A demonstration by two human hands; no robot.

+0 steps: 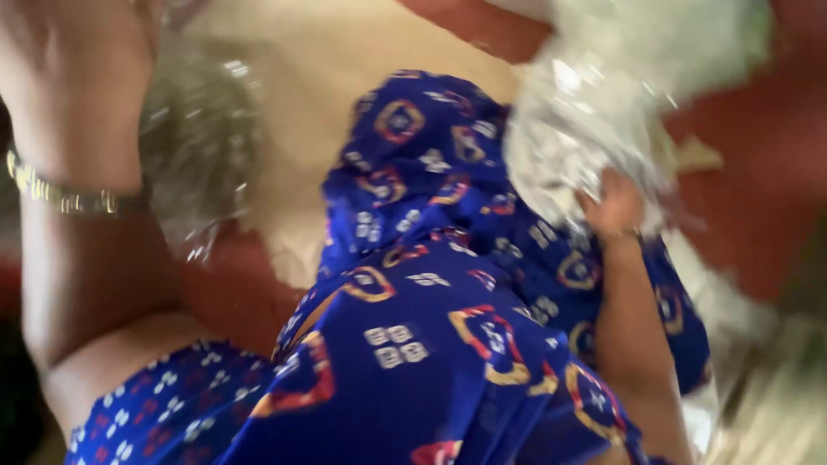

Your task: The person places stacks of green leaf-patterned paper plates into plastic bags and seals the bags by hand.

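Head view, strongly motion-blurred; fine detail is lost.

Right hand (613, 207): raised at right of centre, fingers curled into the lower edge of a clear crinkled plastic bag (594, 112). The grip is closed on the bag. The bag fills the upper right of the view, shiny and translucent, with pale contents that I cannot identify through the blur. The forearm runs down from the hand toward the lower right edge, lying across blue cloth.

Left hand (69, 60): at the upper left corner, very close to the camera and partly cut off by the edge. A gold-coloured bangle (65, 196) sits on the wrist below it. A second piece of clear plastic (202, 138), greyish and glinting, lies just beside this hand, to its right. Whether the fingers hold it cannot be told; the state of this grip is not readable.

Between the two arms: a blue printed garment (431, 327) with red-and-yellow motifs and small white squares, bunched in folds and covering the middle and lower part of the view.

Behind: a pale cream surface (310, 77) at upper centre, and a reddish-brown surface (758, 164) at right and beneath the left arm.
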